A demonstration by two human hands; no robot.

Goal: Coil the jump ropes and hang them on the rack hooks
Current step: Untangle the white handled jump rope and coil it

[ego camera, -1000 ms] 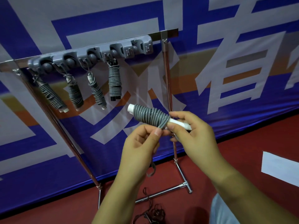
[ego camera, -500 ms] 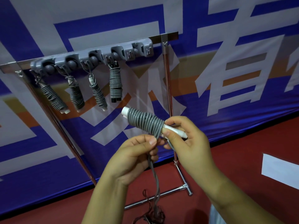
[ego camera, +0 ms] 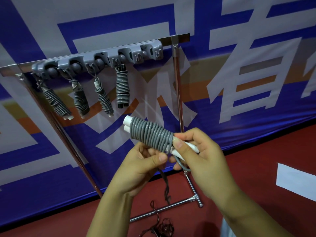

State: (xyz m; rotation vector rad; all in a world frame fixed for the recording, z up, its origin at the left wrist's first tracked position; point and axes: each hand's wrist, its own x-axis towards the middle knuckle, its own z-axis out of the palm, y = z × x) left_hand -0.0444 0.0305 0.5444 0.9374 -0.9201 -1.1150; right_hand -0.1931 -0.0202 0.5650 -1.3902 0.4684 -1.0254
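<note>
A grey jump rope (ego camera: 150,133) is coiled tightly around its two white handles and held in front of the rack. My right hand (ego camera: 203,156) grips the bare handle ends, thumb pressed at the last coil. My left hand (ego camera: 142,165) sits just below the coil and pinches the loose rope tail, which hangs down toward the floor. The grey hook strip (ego camera: 102,60) on the chrome rack holds several coiled ropes (ego camera: 122,88) on its left hooks. The rightmost hook (ego camera: 153,53) carries nothing.
The rack's chrome upright (ego camera: 178,93) and floor foot (ego camera: 171,206) stand right behind my hands. A tangle of dark rope (ego camera: 162,228) lies on the red floor below. A blue and white banner (ego camera: 239,74) covers the wall behind.
The coil has dropped slightly and turned so both white handle ends show. My left hand moved lower, drawing the tail down from the coil. The rack appears nearer and higher in view.
</note>
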